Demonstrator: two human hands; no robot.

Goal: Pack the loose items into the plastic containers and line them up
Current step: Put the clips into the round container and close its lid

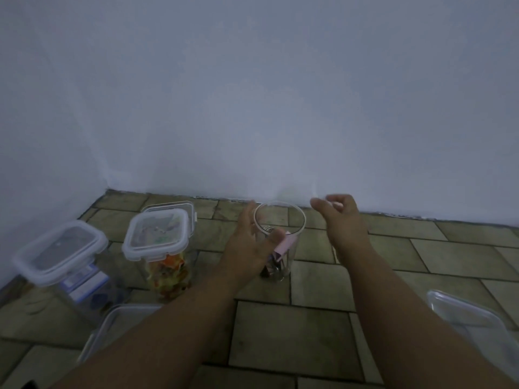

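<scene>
On the tiled floor [309, 327] near the wall [252, 108], the left hand [252, 242] wraps the open jar [280, 220] to steady it, clips [276, 256] already inside; just right of its rim the right hand [341, 217] pinches a small pale item [335, 204], probably held ready to drop in

— How many containers are standing?
— Three. A lidded container [60, 249] far left, a second lidded container [157, 237] next to it, and one open container [300, 228].
— So two lids on?
— Two. Then three loose clear pieces, lids or tubs, I can't tell: back piece [179, 206], left piece [118, 318], right piece [471, 318].
— And inside the open one?
— One pink item [285, 248]; the rest is too blurred to count.
</scene>
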